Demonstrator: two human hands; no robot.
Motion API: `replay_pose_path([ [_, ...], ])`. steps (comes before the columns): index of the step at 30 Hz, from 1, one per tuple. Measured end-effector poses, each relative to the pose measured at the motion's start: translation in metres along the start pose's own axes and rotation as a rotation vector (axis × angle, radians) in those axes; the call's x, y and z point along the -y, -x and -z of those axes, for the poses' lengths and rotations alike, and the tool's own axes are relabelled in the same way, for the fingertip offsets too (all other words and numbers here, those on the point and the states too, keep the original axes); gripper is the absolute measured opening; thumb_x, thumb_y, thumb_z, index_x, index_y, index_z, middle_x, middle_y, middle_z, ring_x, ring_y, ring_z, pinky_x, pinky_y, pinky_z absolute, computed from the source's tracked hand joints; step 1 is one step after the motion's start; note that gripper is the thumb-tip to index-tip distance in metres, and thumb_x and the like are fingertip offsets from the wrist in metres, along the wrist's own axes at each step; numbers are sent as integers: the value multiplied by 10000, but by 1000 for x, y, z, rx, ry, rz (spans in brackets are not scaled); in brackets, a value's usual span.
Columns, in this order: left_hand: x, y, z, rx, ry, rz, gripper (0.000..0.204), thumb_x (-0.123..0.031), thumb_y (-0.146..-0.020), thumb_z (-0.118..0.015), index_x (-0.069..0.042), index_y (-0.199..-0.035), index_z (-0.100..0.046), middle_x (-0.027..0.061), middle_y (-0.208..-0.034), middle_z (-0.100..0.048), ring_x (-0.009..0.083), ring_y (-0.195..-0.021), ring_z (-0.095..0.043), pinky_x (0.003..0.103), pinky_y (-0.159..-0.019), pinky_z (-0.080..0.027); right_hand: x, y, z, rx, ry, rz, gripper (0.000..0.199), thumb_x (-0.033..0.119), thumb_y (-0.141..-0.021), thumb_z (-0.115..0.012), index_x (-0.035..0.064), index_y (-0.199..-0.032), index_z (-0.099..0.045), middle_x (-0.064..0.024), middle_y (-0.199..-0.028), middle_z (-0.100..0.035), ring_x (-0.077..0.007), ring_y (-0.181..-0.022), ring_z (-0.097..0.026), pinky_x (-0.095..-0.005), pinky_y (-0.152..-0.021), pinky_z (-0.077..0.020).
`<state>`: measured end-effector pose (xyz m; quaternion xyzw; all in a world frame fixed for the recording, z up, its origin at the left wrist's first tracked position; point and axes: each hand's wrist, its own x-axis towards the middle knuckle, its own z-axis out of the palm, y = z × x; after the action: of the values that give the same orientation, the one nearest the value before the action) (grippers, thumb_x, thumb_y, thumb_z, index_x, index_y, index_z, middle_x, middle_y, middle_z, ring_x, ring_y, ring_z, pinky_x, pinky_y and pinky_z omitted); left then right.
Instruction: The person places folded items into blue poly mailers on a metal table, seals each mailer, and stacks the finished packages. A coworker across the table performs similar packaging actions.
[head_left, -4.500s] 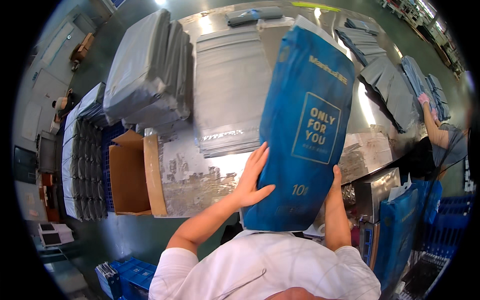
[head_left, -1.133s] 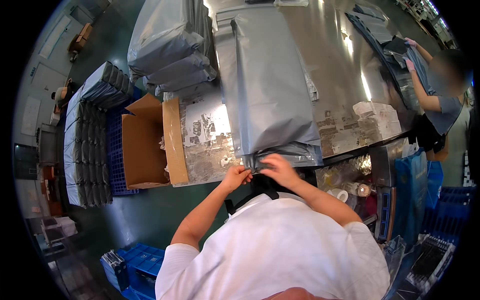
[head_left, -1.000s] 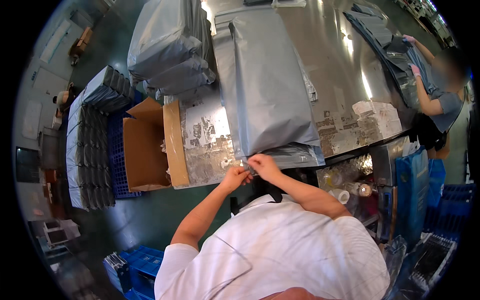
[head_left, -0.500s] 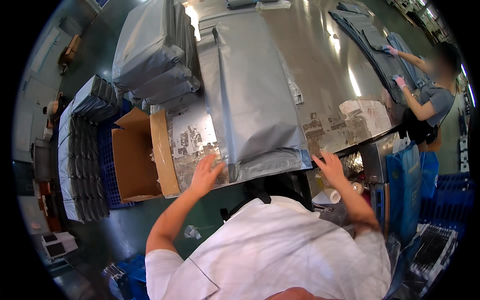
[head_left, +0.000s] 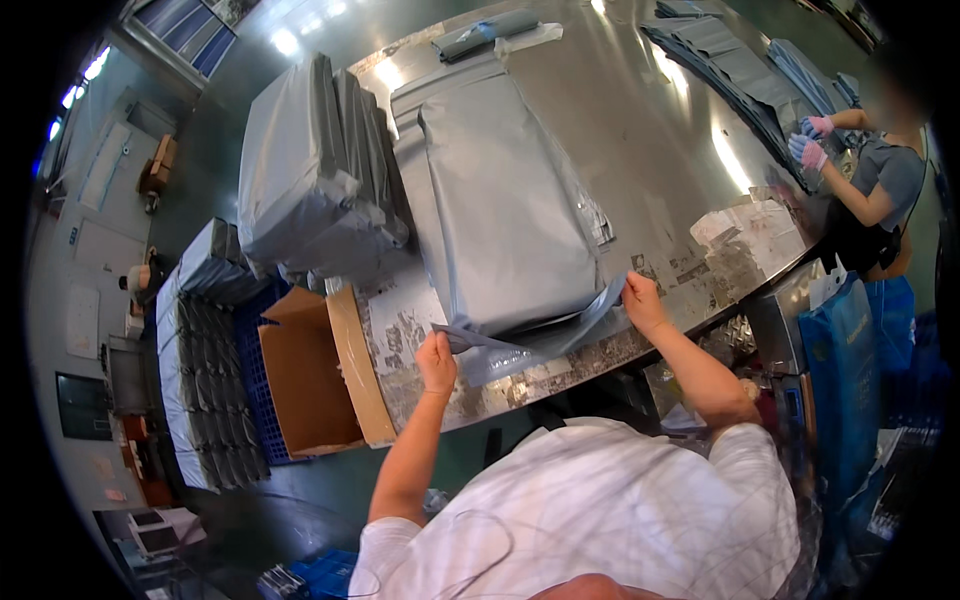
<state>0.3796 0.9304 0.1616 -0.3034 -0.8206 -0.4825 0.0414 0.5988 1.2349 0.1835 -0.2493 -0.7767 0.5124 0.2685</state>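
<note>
A large grey plastic bag (head_left: 505, 220), plump with something hidden inside, lies lengthwise before me on the metal table (head_left: 590, 120). Its near end is a loose flap that hangs in a curve towards the table edge. My left hand (head_left: 436, 362) pinches the flap's left corner. At the right corner, my right hand (head_left: 643, 300) is closed on the same flap, so the mouth of the bag is stretched between both hands. Flat grey sheets of plastic lie beneath the bag.
Filled grey bags (head_left: 300, 170) are stacked at the table's left. A cardboard box (head_left: 310, 385) stands beside the table, near a pallet piled with bundles (head_left: 205, 370). At right, a gloved co-worker (head_left: 880, 185) handles dark sheets. A rolled grey bundle (head_left: 485, 33) lies at the far edge.
Both hands, open beside the bag before, have closed on its near flap's corners. The flap, flat earlier, is lifted and drawn out. The co-worker's hands have come closer together.
</note>
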Motion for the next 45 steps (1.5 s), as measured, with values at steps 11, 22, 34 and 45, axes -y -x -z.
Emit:
replay_pose_path([
  [11,57,-11,-79,197,79,527,340,-244,-875,-490,22,-663,-496,48,-522,-471,113,-508,-421,310,-499,-366,-70,-43,-45,197,539,-318,344,337,-828,-484,52,-655,-565,-175,-651,-568,-371,-660,-564,-461,-559,-420],
  [22,-61,-108,-58,288,909,1034,687,-275,-751,-615,18,-1303,-331,184,-1211,-461,225,-1051,-500,335,-835,-437,-21,-95,-52,229,-1037,-830,521,396,-811,-552,26,-1172,-488,-106,-1120,-557,-246,-1018,-537,-365,-883,-432],
  [34,-150,-224,139,168,691,67,639,-176,-724,-622,31,-1271,-364,110,-1187,-480,170,-1086,-449,302,-923,-355,171,-160,-108,336,-1109,-328,649,180,-778,-583,31,-1323,-262,-141,-1176,-484,-254,-1076,-496,-391,-902,-423],
  [45,-28,-347,288,-299,800,539,399,-308,-761,-575,-18,-1034,-557,113,-925,-595,228,-820,-576,323,-749,-471,342,-292,-285,497,-551,-31,731,377,-852,-486,-45,-1355,-165,-233,-1327,-329,-269,-1241,-327,-325,-1022,-251],
])
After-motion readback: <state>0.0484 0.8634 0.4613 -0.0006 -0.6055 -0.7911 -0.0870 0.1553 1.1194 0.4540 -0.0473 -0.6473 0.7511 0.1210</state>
